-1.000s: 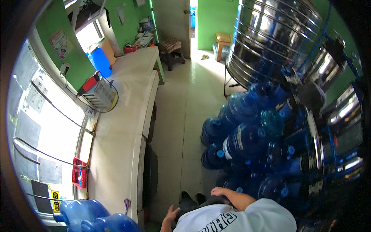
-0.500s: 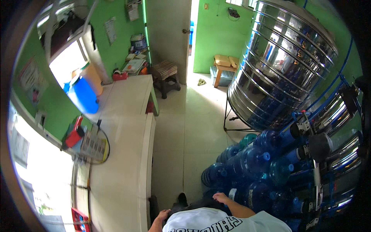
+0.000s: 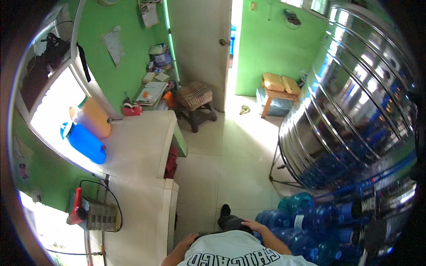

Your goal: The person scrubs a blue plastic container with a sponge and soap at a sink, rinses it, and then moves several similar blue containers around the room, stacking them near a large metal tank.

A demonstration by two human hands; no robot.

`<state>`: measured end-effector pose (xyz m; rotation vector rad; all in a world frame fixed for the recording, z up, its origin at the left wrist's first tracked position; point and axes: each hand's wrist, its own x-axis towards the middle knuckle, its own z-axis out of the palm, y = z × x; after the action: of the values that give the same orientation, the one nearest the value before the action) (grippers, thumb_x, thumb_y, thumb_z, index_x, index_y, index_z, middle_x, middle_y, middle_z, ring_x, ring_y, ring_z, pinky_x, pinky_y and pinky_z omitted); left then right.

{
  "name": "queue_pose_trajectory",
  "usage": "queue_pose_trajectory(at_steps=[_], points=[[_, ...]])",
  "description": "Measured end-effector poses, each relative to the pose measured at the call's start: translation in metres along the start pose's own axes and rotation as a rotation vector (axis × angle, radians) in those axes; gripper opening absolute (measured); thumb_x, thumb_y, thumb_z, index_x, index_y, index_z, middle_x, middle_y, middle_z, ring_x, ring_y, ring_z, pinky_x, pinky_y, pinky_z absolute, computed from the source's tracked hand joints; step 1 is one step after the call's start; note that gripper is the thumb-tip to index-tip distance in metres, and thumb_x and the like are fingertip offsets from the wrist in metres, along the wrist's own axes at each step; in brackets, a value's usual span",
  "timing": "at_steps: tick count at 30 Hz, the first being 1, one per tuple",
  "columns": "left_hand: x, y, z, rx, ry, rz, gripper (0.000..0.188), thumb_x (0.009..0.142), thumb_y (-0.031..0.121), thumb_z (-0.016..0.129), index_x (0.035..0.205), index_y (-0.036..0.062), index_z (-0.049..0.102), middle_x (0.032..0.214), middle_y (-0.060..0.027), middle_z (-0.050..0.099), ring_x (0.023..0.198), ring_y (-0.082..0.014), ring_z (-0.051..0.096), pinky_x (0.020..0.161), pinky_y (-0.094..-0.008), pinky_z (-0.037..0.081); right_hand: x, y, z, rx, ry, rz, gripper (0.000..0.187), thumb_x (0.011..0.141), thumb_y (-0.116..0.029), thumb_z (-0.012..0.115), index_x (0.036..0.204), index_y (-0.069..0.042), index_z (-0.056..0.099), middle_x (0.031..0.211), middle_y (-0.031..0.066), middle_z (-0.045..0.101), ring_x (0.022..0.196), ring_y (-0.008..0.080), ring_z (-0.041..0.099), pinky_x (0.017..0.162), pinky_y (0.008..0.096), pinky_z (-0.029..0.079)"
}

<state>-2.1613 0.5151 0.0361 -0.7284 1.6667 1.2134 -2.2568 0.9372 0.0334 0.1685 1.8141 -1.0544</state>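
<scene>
My left hand is low at my side, against my dark trousers and close to the white counter. Its fingers seem to lie loosely on the cloth, with nothing in them. Over my right thigh lies my right hand, fingers extended and holding nothing. Just beyond it on the right stand several blue water jugs, partly stacked. One dark shoe is forward on the tiled floor.
A large steel tank stands on a frame at right. Ahead are a stool, a door ajar and a wooden bench. Blue and tan containers sit on the counter, left. A red-handled device is nearer.
I have moved forward and the view has shifted: the counter, stool and tank appear nearer. My foot is further ahead. Both hands stay low at my sides.
</scene>
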Motion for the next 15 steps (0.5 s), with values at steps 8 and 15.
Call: queue_pose_trajectory(at_steps=[8,15], points=[[0.076,0.212,-0.075,-0.304,0.152,0.299,0.055,0.095,0.041,0.060,0.136,0.0033,0.059,0.134,-0.0195,0.062,0.125,-0.0312,0.058,0.108,-0.0384,0.042,0.113,-0.145,-0.230,0.003,0.346,-0.048,0.046,0.096,-0.038,0.057,0.129,-0.006,0.062,0.108,0.0094,0.069,0.091,0.0233,0.066,0.084,0.0373,0.052],[0.149,0.352,-0.119,-0.182,0.265,0.389,0.052,0.095,0.041,0.061,0.127,0.0010,0.065,0.125,-0.0174,0.067,0.118,-0.0294,0.062,0.102,-0.0383,0.046,0.195,-0.222,-0.324,0.429,0.380,-0.106,0.034,0.094,-0.032,0.060,0.117,-0.007,0.064,0.091,0.0042,0.067,0.078,0.0143,0.062,0.068,0.0316,0.050]])
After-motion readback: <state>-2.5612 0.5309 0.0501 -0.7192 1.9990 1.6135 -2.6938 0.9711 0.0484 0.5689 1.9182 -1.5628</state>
